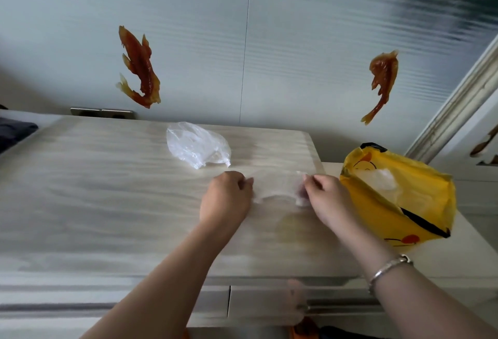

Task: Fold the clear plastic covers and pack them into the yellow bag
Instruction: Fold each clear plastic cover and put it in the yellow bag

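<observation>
While both hands are working at frame centre, the left hand [227, 198] and right hand [324, 198] are each pinching one end of a clear plastic cover [275, 186], holding it stretched flat on the desk [107, 204]. Film is looking very thin, limp and slippery, probably clingy, so taking it by the gathered edges seems safest; pressing each fold down should be stopping it springing open. Right of the hands, the yellow bag [420, 204] is lying with its mouth open, something white showing inside. Further up, another crumpled cover [198, 146] is waiting, well apart from the hands.
</observation>
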Tool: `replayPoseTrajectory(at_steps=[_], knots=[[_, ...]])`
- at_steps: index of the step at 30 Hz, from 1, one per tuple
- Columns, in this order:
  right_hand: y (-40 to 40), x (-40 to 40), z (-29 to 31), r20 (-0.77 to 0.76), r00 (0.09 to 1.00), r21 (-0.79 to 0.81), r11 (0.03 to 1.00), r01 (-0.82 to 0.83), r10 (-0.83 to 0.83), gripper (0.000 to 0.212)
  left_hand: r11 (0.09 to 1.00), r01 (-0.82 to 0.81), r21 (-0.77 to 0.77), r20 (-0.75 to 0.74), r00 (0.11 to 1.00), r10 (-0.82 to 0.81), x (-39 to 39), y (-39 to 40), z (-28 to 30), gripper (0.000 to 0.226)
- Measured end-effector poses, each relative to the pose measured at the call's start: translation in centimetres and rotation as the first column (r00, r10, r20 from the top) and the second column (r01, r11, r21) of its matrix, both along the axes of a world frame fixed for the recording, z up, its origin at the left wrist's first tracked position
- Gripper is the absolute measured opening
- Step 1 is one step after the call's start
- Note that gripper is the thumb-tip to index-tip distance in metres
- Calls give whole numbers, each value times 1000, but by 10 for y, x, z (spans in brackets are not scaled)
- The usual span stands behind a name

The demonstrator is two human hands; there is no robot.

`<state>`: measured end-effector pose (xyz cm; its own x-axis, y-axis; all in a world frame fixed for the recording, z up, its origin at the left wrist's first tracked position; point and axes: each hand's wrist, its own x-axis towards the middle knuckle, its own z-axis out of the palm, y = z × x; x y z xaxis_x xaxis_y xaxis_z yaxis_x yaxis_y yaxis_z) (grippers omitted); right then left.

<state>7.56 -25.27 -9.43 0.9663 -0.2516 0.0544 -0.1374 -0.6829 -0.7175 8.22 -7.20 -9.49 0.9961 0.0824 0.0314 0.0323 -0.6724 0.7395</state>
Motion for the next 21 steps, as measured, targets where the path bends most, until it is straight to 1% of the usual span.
replayPoseTrajectory(at_steps=[2,4,6,8,11,12,13,14,15,16,17,18,19,20,21], knots=[[1,3,-2,17,1000,-98,995,3,-2,37,992,-45,122,10,999,45,-1,-3,2,42],[0,5,-4,39,999,-231,973,7,2,36,968,-65,244,36,998,58,-2,-5,2,34],[0,7,-7,59,998,-384,923,10,14,35,939,-69,338,55,997,54,-2,-5,4,24],[2,10,-9,68,997,-508,861,15,23,32,905,-71,420,57,997,51,-1,-5,5,20],[5,12,-9,64,997,-616,788,11,37,31,856,-90,508,65,996,66,-1,-4,4,20],[6,12,-9,63,997,-632,775,11,37,31,840,-106,533,118,992,50,0,-3,4,21],[6,12,-9,59,998,-642,766,8,39,31,828,-118,549,206,979,3,1,-3,3,23],[6,12,-8,55,997,-651,759,0,47,31,841,-100,531,308,948,-81,2,-4,2,22],[6,12,-7,48,997,-660,751,-11,56,30,866,-44,498,412,891,-192,3,-6,0,21],[6,12,-6,41,997,-668,744,-20,64,28,879,37,475,496,814,-303,3,-9,-1,21],[7,11,-5,30,998,-674,738,-24,60,26,865,129,485,521,752,-404,3,-12,-3,22],[8,10,-4,33,998,-686,728,-15,52,23,831,216,512,474,736,-483,1,-14,-6,28],[8,8,-4,60,997,-713,701,13,43,19,794,287,535,378,760,-529,-2,-17,-7,38],[9,7,-2,114,993,-749,660,59,40,16,770,330,546,273,799,-536,-6,-18,-9,48],[11,7,-3,174,984,-778,619,107,48,18,763,349,544,175,842,-510,-8,-17,-13,52]])
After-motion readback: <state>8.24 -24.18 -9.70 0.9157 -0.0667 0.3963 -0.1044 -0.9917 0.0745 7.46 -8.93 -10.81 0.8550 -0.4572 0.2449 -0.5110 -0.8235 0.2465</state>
